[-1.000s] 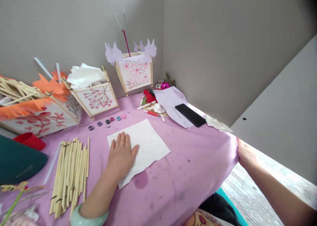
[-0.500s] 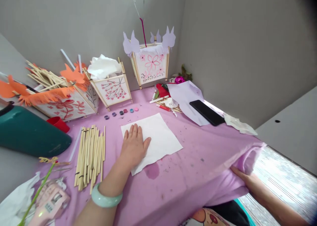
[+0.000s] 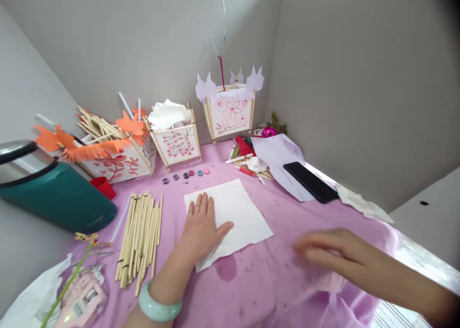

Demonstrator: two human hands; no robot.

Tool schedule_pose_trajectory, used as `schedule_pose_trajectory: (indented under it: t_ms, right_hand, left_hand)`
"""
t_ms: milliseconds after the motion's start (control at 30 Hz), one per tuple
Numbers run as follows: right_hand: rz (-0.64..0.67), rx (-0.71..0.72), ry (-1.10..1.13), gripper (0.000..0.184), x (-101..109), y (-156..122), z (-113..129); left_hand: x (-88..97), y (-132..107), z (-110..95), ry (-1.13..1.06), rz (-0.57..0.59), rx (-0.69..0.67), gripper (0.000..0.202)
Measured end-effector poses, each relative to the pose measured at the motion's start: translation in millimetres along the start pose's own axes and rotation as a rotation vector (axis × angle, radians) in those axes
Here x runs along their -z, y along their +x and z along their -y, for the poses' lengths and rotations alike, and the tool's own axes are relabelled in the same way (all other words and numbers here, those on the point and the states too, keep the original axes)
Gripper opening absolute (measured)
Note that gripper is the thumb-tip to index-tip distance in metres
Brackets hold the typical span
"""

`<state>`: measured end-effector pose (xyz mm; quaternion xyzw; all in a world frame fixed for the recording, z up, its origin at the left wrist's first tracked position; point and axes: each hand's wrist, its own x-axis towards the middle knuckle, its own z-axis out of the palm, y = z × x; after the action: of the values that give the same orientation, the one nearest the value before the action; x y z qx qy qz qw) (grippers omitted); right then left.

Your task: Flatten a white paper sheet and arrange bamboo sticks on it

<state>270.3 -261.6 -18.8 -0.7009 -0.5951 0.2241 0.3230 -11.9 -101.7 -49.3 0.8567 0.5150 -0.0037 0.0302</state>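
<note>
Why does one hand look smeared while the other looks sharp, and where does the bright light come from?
Head view: the right hand is motion-blurred over the purple cloth; the left hand, flat on the white paper, is sharp. Daylight glares at the lower right edge; the top right corner is dark.

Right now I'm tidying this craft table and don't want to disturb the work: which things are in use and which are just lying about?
In use:
- white paper sheet, pressed flat under the left hand
- purple cloth, with the blurred right hand over it

Lying about:
- stick bundle
- paint pots
- black phone
- three paper lanterns, e.g.
- green flask
</note>
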Motion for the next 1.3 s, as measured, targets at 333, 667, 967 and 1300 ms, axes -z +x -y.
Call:
schedule_pose_trajectory:
  t_ms: [333, 667, 967, 1300]
  right_hand:
    - [0.387, 0.632, -0.211, 0.068, -131.3, 124.5, 107.1]
    - [0.235, 0.384, -0.535, 0.088, -119.4, 158.5, 45.0]
    - [0.229, 0.589, -0.491, 0.070, -135.6, 145.0, 58.4]
    - [0.118, 0.478, -0.523, 0.082, -132.6, 146.4, 37.9]
  left_hand:
    - [19.2, -3.3, -0.6, -0.078, 0.147, -0.093, 0.110]
    - [29.3, -3.0, 7.2, -0.130, 0.326, -0.066, 0.139]
    - [5.9, 12.9, 4.3, -0.161, 0.017, 0.091, 0.056]
    - [1.1, 11.9, 17.0, 0.074, 0.002, 0.283, 0.086]
